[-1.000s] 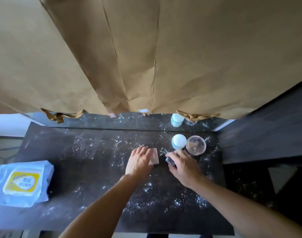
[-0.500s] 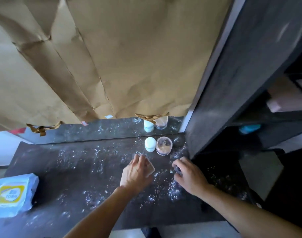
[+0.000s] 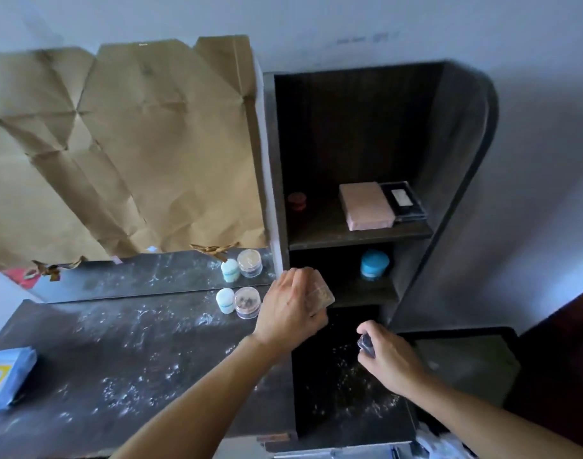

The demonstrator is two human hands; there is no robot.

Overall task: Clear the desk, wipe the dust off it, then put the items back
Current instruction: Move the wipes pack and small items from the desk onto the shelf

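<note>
Wipes pack (image 3: 5,376): cut off by left edge, label half out of view. Small dark item (image 3: 366,344) in right hand (image 3: 391,362): mostly covered by fingers, kind unclear. Red object (image 3: 296,201) on upper shelf: dim, blurred, unidentifiable. Lower right corner clutter: cropped.

Brown paper (image 3: 127,154): creased sheet filling the upper left of the frame, covering most of a mirror.
Mirror (image 3: 157,274): only a bare strip shows below the paper, left of centre.
Wall (image 3: 532,160): pale, plain, across the top and right of the frame.
Tape (image 3: 214,249): crumpled brown bits at the paper's lower edge.
Red patch (image 3: 16,274): small and blurred at the far left, under the paper; cannot tell what it is.
</note>
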